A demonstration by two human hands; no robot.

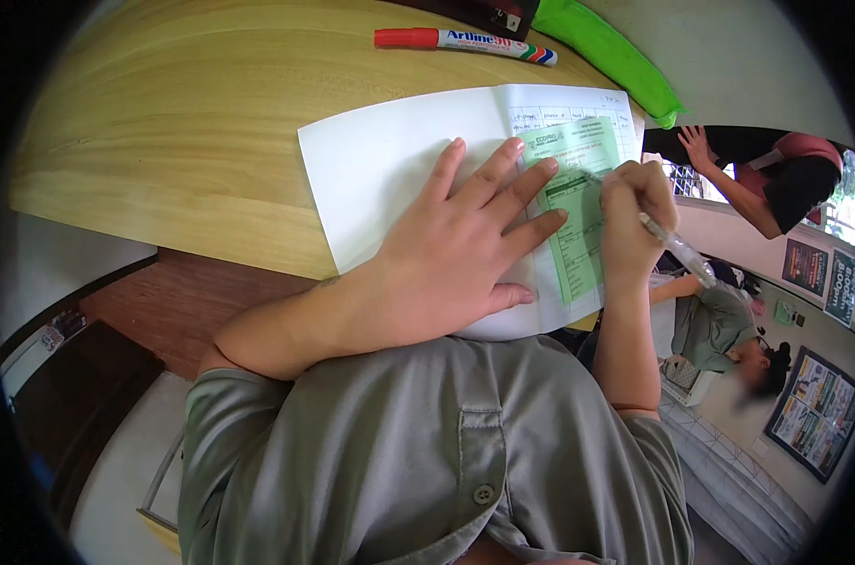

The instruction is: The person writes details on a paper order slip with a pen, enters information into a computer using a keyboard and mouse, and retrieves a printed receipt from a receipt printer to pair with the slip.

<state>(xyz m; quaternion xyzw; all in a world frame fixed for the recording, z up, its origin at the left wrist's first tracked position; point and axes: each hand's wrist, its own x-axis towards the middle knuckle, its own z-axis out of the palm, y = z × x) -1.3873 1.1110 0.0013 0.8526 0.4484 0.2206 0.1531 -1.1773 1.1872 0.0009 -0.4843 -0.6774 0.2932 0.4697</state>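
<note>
Fingers spread, my left hand (474, 231) lies flat across white sheets of paper (380, 155) and the left side of a green printed form (578, 231). My right hand (639, 212) grips a clear pen (680, 250), its tip against the upper part of the form. The form rests on a printed page with a table (569, 102), whose lower part is covered by the form and my hands. Fine writing on the form is too small to read.
A red-capped Artline marker (465, 42) lies on the wooden table (163, 122) beyond the papers. Near it are a green pouch (606, 56) and a dark object (488, 14). Two other people, one seated (719, 320) and one with a raised hand (699, 149), are on the right.
</note>
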